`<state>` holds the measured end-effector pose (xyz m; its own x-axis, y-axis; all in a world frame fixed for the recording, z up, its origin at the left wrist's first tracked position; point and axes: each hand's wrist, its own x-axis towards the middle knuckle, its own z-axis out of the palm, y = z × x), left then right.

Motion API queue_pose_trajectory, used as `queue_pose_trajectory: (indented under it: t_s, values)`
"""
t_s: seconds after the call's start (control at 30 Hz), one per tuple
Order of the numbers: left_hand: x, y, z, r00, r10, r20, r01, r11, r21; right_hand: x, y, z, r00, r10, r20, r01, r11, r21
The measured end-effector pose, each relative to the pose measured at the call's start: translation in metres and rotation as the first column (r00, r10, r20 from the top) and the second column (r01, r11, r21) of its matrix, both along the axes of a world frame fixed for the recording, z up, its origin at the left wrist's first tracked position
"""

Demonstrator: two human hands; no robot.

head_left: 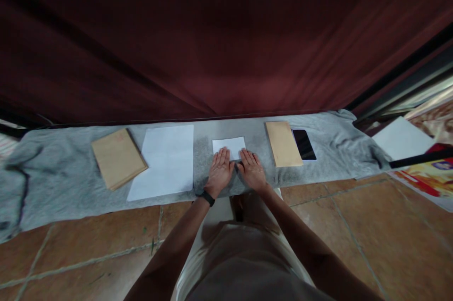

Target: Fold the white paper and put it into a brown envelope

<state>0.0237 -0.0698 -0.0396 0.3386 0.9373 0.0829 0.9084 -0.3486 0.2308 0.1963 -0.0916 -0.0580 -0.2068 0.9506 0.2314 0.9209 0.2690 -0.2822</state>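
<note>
My left hand (pixel 220 171) and my right hand (pixel 251 169) lie flat, side by side, on the near part of a small folded white paper (pixel 229 146). Their fingers are stretched out and pressed down on it. The paper rests on a grey cloth (pixel 63 192) spread over the tiled floor. A black band sits on my left wrist.
A stack of white sheets (pixel 165 162) and a brown envelope (pixel 118 157) lie to the left. A second brown envelope (pixel 283 143) and a black phone (pixel 303 144) lie to the right. A dark red curtain (pixel 226 37) hangs behind. More paper (pixel 401 139) sits at far right.
</note>
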Motion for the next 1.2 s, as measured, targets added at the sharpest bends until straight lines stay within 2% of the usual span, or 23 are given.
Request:
queue_pose_trajectory:
  t_s: [0.2, 0.7, 0.8, 0.97, 1.2]
  values:
    - [0.013, 0.015, -0.006, 1.0, 0.005, 0.015, -0.005, 1.0, 0.017, 0.0, 0.001, 0.004, 1.0, -0.001, -0.003, 0.001, 1.0, -0.015]
    - [-0.017, 0.021, -0.012, 0.991, 0.125, 0.043, -0.127, 0.989, 0.073, 0.0, 0.003, 0.0, 0.998, -0.011, -0.069, 0.013, 1.0, 0.024]
    - [-0.016, 0.02, -0.012, 0.991, 0.13, 0.044, -0.133, 0.988, 0.082, -0.005, 0.012, 0.004, 0.997, -0.014, -0.074, 0.016, 1.0, 0.02]
    - [-0.016, 0.02, -0.013, 0.991, 0.128, 0.035, -0.131, 0.988, 0.087, -0.023, 0.037, 0.01, 0.996, 0.065, -0.058, -0.065, 0.998, 0.006]
    - [-0.016, 0.019, -0.014, 0.991, 0.128, 0.039, -0.132, 0.987, 0.097, -0.034, 0.061, 0.005, 0.997, 0.076, -0.011, -0.076, 0.997, -0.016]
